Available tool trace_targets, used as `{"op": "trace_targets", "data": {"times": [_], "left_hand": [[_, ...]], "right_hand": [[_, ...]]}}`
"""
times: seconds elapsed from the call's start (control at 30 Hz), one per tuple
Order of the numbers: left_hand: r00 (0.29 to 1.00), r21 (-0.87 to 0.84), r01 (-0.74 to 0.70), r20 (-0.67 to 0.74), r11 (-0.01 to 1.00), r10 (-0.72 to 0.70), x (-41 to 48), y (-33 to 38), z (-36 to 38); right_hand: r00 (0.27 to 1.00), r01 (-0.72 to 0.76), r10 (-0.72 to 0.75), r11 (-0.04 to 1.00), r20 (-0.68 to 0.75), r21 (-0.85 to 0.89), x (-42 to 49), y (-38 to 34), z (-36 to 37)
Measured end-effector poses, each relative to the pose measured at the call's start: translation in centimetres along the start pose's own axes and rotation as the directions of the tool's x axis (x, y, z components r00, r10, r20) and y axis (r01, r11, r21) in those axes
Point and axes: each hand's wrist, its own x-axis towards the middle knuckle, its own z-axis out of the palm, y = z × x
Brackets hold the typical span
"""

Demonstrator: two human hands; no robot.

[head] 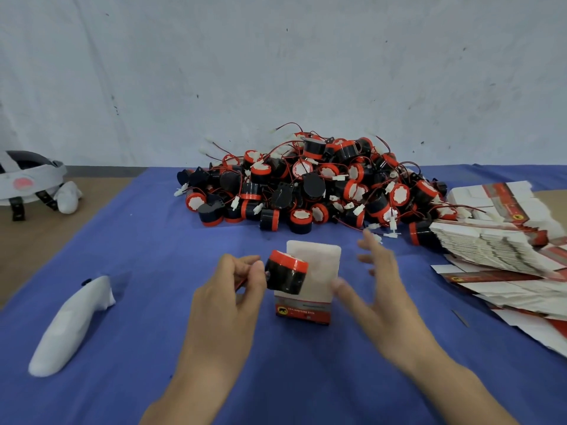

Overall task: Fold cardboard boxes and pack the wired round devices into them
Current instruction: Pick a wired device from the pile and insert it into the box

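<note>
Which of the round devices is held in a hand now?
The round device that the left hand holds, at the cardboard box; the others lie in the pile.

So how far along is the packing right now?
One box stands folded with its top flap up. The left hand holds one round device at its mouth, not yet inside; the right hand is open beside the box. Remaining: the pile of devices and the stack of flat boxes. No finished boxes in view.

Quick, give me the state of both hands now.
Left hand: pinches a round device at its side.
Right hand: open, fingers spread, holds nothing, blurred beside the box.
</note>
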Motion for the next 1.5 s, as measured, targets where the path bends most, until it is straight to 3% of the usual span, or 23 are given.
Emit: {"op": "trace_targets", "data": {"times": [0.07, 0.1, 0.17, 0.27, 0.37, 0.43, 0.53, 0.63, 0.73, 0.83, 0.9, 1.0, 1.2, 1.3, 1.37, 1.43, 1.5], "left_hand": [[0.997, -0.045, -0.016, -0.074, 0.999, 0.012, -0.2, 0.6, -0.1], [0.995, -0.072, -0.028, -0.096, 0.997, 0.021, -0.4, 1.1, 0.0], [0.994, -0.106, -0.062, -0.101, 0.992, 0.051, -1.2, 2.0, 0.4], [0.972, -0.052, -0.232, -0.048, 0.971, 0.229, -2.5, 2.5, 1.5], [0.905, 0.040, -0.410, 0.139, 0.911, 0.401, -3.0, 2.5, 2.1], [0.876, 0.035, -0.443, 0.232, 0.896, 0.424, -2.7, 2.5, 2.0], [0.875, -0.021, -0.428, 0.241, 0.904, 0.420, -2.1, 2.4, 1.4], [0.885, -0.112, -0.391, 0.224, 0.913, 0.407, -1.9, 2.6, 0.7], [0.909, -0.188, -0.294, 0.248, 0.937, 0.335, -1.8, 2.8, 0.2], [0.938, -0.323, -0.055, 0.308, 0.945, 0.159, -1.6, 3.2, -0.2], [0.892, -0.357, 0.036, 0.432, 0.933, 0.131, -1.5, 3.4, -0.4], [0.820, -0.340, -0.004, 0.537, 0.940, 0.197, -1.4, 3.4, -0.8], [0.756, -0.326, -0.042, 0.608, 0.945, 0.243, -0.9, 3.2, -1.2], [0.785, -0.279, -0.039, 0.585, 0.959, 0.202, -1.1, 2.6, -1.1], [0.840, -0.247, -0.042, 0.515, 0.968, 0.168, -0.9, 2.3, -1.1], [0.906, -0.187, -0.054, 0.405, 0.981, 0.127, -0.5, 2.0, -1.3], [0.948, -0.125, -0.069, 0.300, 0.990, 0.104, 0.1, 1.7, -1.7]], "right_hand": [[0.965, 0.132, -0.121, 0.991, -0.234, 0.031, -0.5, -1.7, -0.2], [0.953, 0.151, -0.124, 0.985, -0.278, 0.078, -0.8, -2.6, 0.0], [0.978, 0.098, -0.044, 0.960, -0.202, 0.261, -1.4, -4.3, 1.1], [0.997, -0.083, 0.069, 0.804, 0.047, 0.589, -1.9, -5.6, 2.7], [0.975, -0.211, 0.196, 0.646, 0.108, 0.733, -1.1, -5.3, 2.4], [0.966, -0.237, 0.227, 0.601, 0.121, 0.763, -0.4, -4.8, 1.5], [0.970, -0.234, 0.213, 0.688, 0.117, 0.687, 0.2, -4.1, 0.1], [0.967, -0.250, 0.157, 0.749, 0.203, 0.613, 0.3, -3.9, -1.0], [0.937, -0.273, 0.050, 0.720, 0.345, 0.638, 0.2, -4.0, -1.6], [0.903, -0.301, -0.033, 0.660, 0.428, 0.688, -0.1, -4.5, -1.8], [0.888, -0.325, -0.045, 0.640, 0.457, 0.696, -0.2, -4.7, -1.8], [0.878, -0.340, -0.058, 0.623, 0.475, 0.705, -0.1, -4.5, -1.9], [0.889, -0.341, -0.012, 0.649, 0.457, 0.680, 0.1, -4.0, -1.8], [0.899, -0.308, 0.001, 0.714, 0.438, 0.629, 0.0, -4.3, -1.6], [0.951, -0.192, 0.002, 0.787, 0.309, 0.586, -0.1, -4.5, -1.6], [0.999, -0.030, 0.010, 0.873, 0.043, 0.486, 0.2, -4.0, -2.1], [0.993, -0.013, 0.057, 0.918, -0.099, 0.396, 0.5, -2.7, -2.7]]}}
